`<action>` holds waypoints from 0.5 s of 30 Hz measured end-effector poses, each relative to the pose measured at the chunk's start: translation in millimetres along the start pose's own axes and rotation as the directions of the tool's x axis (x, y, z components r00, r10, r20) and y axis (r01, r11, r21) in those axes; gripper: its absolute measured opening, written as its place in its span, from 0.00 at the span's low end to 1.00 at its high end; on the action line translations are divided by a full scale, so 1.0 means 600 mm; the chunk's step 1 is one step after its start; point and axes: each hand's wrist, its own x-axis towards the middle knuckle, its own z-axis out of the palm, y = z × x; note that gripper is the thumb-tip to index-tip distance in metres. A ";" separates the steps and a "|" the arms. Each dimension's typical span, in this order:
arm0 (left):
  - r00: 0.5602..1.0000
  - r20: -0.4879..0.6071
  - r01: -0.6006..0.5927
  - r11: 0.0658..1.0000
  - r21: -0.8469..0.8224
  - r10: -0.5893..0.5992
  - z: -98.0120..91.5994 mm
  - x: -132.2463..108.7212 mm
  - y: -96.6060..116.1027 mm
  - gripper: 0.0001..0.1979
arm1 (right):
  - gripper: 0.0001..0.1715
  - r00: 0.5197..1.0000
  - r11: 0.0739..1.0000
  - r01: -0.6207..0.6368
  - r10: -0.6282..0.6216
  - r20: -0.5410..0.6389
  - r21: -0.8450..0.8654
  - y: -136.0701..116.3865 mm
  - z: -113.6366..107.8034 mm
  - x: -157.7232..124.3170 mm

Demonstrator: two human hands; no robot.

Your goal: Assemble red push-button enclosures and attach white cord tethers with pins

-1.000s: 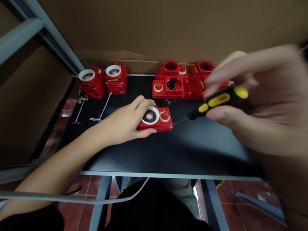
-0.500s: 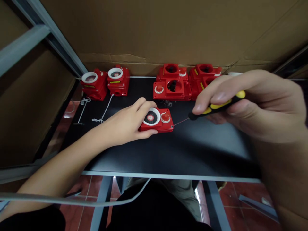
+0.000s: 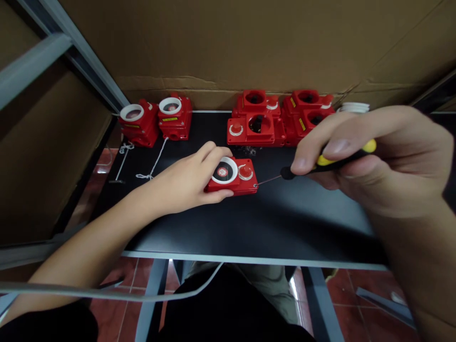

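My left hand (image 3: 194, 183) is closed around the left end of a red call-point box (image 3: 245, 189) on the black tabletop (image 3: 228, 232). The box has a white ring around a dark round window, and a red knob with white cord wound about it. In my right hand (image 3: 377, 161) is a screwdriver (image 3: 331, 162) with a black and yellow handle. Its thin shaft slants down to the left, and the tip meets a screw at the box's near right corner.
Two red boxes with white rings (image 3: 174, 118) stand at the back left, cords trailing. Several red housings with open round holes (image 3: 254, 130) sit behind, and white rings (image 3: 355, 107) are stacked at the back right. A cardboard wall (image 3: 228, 47) rises behind; a pale cable (image 3: 142, 298) crosses in front.
My right hand and the screwdriver handle have shifted slightly right, and my grip has turned a little. The tip stays at the same corner; my left hand holds the box as before.
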 end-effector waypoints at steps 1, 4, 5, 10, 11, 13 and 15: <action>1.000 0.000 0.002 1.000 -0.001 -0.002 0.000 0.000 0.000 0.33 | 0.10 1.000 1.000 0.004 -0.004 0.003 0.001 -0.002 0.000 0.000; 1.000 0.000 0.003 1.000 -0.011 -0.003 0.001 0.000 -0.001 0.33 | 0.08 1.000 1.000 -0.010 0.009 -0.011 -0.016 -0.008 0.004 -0.002; 1.000 0.001 0.002 1.000 -0.015 -0.002 0.001 0.001 -0.001 0.33 | 0.08 0.999 0.999 -0.023 0.022 -0.034 -0.023 -0.010 0.006 -0.003; 1.000 -0.002 0.008 1.000 -0.011 -0.008 0.001 0.000 -0.001 0.33 | 0.19 0.989 0.995 -0.090 0.093 -0.113 0.034 -0.011 0.017 -0.010; 1.000 -0.002 0.009 1.000 -0.006 -0.009 0.001 0.000 -0.001 0.34 | 0.21 0.991 0.996 -0.076 0.080 -0.106 0.047 -0.009 0.018 -0.010; 1.000 -0.001 0.004 1.000 0.002 -0.004 0.001 0.000 -0.001 0.34 | 0.21 0.996 0.998 -0.024 0.030 -0.083 0.061 -0.005 0.017 -0.010; 1.000 -0.008 -0.005 1.000 0.001 0.005 0.001 -0.001 -0.002 0.33 | 0.19 0.998 0.998 -0.018 0.021 -0.053 0.057 -0.003 0.015 -0.008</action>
